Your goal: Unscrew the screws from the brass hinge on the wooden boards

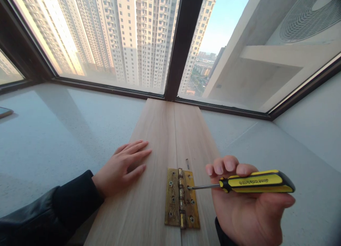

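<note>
My right hand (245, 210) is wrapped round the yellow and black handle of a screwdriver (255, 182). Its metal shaft points left, and the tip is at a screw hole in the right leaf of a worn brass hinge (182, 199). The hinge lies over the seam between two pale wooden boards (160, 132), with several screws in its leaves. Just beyond the hinge a loose screw (187, 164) rests on the right board. My left hand (125, 166) lies flat on the left board, fingers spread, holding nothing.
Under the boards is a white speckled sill (80, 132). Dark window frames (173, 61) border it at the back, with tall buildings outside. The edge of a flat device (5, 112), perhaps a phone, shows at the far left.
</note>
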Action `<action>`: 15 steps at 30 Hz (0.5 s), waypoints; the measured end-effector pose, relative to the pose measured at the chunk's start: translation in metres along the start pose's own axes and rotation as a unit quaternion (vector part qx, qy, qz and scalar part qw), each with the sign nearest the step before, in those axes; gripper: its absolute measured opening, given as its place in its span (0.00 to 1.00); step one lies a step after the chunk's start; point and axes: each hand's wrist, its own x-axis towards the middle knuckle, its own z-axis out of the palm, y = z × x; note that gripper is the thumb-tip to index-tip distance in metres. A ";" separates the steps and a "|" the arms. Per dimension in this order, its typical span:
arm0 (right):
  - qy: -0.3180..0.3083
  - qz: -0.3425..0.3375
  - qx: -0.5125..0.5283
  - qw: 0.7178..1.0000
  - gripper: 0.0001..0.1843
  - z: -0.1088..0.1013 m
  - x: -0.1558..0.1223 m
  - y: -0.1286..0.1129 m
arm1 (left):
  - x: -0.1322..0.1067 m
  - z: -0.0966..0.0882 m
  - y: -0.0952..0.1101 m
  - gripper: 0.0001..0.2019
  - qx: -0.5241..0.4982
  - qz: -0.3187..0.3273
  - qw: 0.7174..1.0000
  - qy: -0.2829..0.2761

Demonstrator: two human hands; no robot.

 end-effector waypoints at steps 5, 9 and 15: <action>-0.053 0.023 0.027 0.998 0.15 -0.003 -0.003 0.001 | -0.001 0.001 0.000 0.22 0.004 0.002 1.000 0.005; -0.077 0.049 0.056 0.994 0.13 0.001 -0.003 -0.004 | -0.001 0.002 -0.001 0.22 0.003 0.002 1.000 0.004; -0.021 0.033 0.024 0.999 0.25 0.004 -0.002 -0.006 | 0.000 0.000 -0.001 0.22 -0.002 0.001 1.000 0.003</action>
